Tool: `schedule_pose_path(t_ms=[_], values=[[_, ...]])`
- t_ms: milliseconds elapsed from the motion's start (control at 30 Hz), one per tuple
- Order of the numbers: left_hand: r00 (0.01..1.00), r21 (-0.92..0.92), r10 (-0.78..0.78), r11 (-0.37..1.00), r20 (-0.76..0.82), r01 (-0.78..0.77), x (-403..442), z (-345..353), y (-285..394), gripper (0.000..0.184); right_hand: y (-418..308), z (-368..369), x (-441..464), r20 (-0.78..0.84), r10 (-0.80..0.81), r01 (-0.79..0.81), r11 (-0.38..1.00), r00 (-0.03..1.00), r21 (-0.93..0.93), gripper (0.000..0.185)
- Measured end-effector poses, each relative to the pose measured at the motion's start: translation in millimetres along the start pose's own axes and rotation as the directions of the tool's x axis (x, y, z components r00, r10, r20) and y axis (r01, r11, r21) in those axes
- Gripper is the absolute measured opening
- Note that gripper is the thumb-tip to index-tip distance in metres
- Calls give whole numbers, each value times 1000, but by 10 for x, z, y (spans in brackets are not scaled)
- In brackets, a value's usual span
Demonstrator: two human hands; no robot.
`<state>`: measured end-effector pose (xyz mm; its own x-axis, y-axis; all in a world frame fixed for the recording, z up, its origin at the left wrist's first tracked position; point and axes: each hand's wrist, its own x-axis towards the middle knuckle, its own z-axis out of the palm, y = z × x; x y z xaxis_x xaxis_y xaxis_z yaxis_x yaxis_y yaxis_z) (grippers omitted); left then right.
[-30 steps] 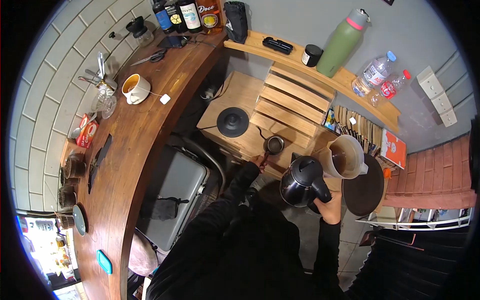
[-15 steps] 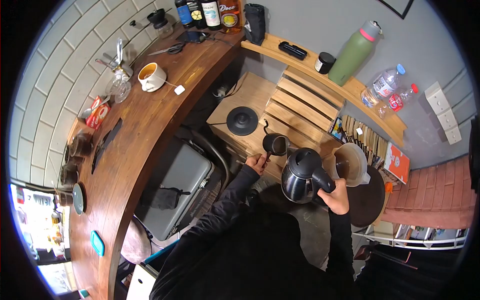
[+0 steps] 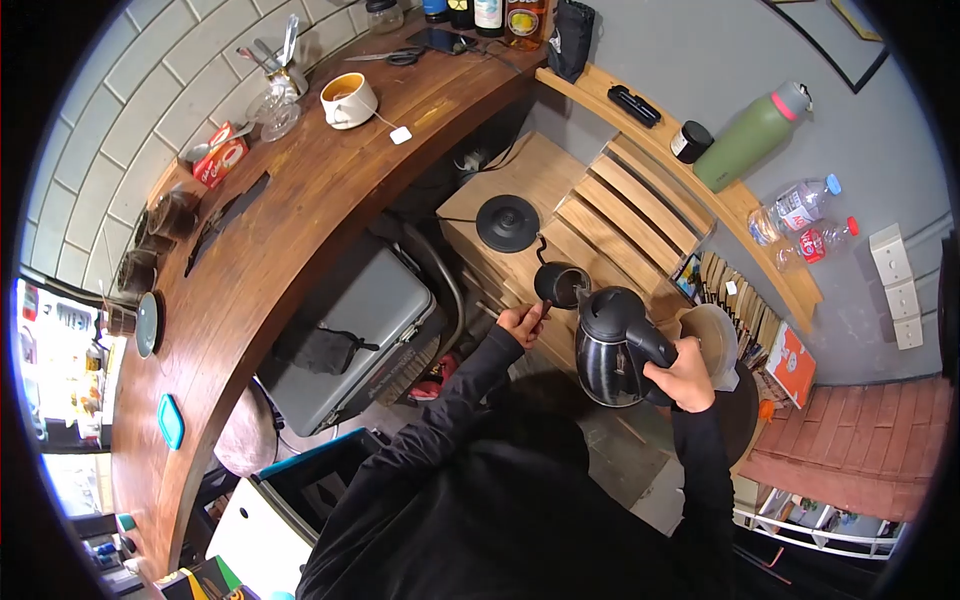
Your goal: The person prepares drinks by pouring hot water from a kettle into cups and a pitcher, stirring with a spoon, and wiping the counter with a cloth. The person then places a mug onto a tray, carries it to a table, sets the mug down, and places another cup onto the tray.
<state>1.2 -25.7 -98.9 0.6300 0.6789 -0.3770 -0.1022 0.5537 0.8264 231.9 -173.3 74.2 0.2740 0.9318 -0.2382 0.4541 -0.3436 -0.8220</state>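
Right hand (image 3: pixel 685 378) grips kettle (image 3: pixel 607 362), left (image 3: pixel 522 325) pot (image 3: pixel 553 284); labels (image 3: pixel 812 243) blurred.

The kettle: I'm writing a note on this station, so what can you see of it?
The kettle has a rounded, glossy dark body, metallic by its sheen, with a domed black lid, shut, and a thick black handle, both plastic-looking. The person's right grip closes round the handle, holding it up, off the round black base. It seems tipped, its spout side close to the small dark pot; whether they touch is unclear. Its water level is hidden.
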Motion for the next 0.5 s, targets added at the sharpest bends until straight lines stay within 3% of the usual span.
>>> schedule_pose_path(t_ms=[167,233,300,500], values=[[999,-19,5,1000,47,-4,-42,14,22,43,-70,-53,34,14,-33,33,999,999,-17,17],[999,-15,12,1000,35,-12,-65,40,32,42,-221,-94,23,91,46,-53,995,995,81,14],[1000,-9,17,1000,22,-16,-87,47,56,42,-303,-117,36,114,42,-50,997,993,66,13],[997,-43,-73,996,29,74,-133,53,153,38,-437,-117,63,154,57,-64,997,986,37,12]])
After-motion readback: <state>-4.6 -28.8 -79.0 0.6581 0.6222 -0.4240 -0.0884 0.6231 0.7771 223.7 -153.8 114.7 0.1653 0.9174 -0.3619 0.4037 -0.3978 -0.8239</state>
